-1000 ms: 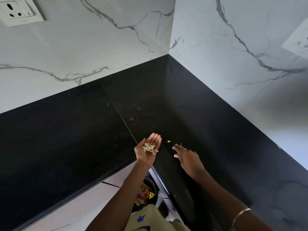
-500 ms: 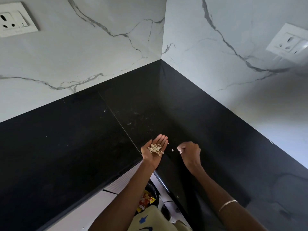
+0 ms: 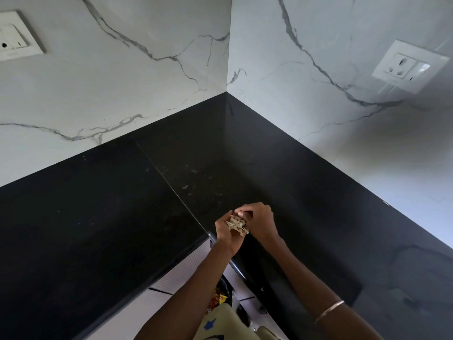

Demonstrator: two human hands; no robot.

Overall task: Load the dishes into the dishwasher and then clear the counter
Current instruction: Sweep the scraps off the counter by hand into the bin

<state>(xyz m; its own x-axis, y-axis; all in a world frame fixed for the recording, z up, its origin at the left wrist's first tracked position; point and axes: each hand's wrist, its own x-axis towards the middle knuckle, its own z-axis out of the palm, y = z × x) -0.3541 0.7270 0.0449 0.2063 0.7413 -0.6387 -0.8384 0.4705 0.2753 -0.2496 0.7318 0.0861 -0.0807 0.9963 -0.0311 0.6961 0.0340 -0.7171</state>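
Note:
My left hand (image 3: pixel 224 233) is cupped palm up over the inner corner edge of the black counter (image 3: pixel 103 217), holding a small pile of pale dry scraps (image 3: pixel 236 225). My right hand (image 3: pixel 259 220) is curled with its fingertips pinched together, touching the scraps in the left palm; whether it holds a crumb I cannot see. A few tiny specks and smears (image 3: pixel 193 182) lie on the counter beyond the hands. No dishes or dishwasher are in view.
White marble walls meet in a corner (image 3: pixel 228 69) behind the L-shaped counter. One wall socket (image 3: pixel 17 38) sits at upper left, another (image 3: pixel 409 66) at upper right. Below the counter edge, a dark bin with a red-yellow wrapper (image 3: pixel 218 299) shows beside white cabinet fronts.
My right hand lifted off the counter, pinched shut and moved left to meet the left palm. The left hand's fingers curled slightly around the scraps.

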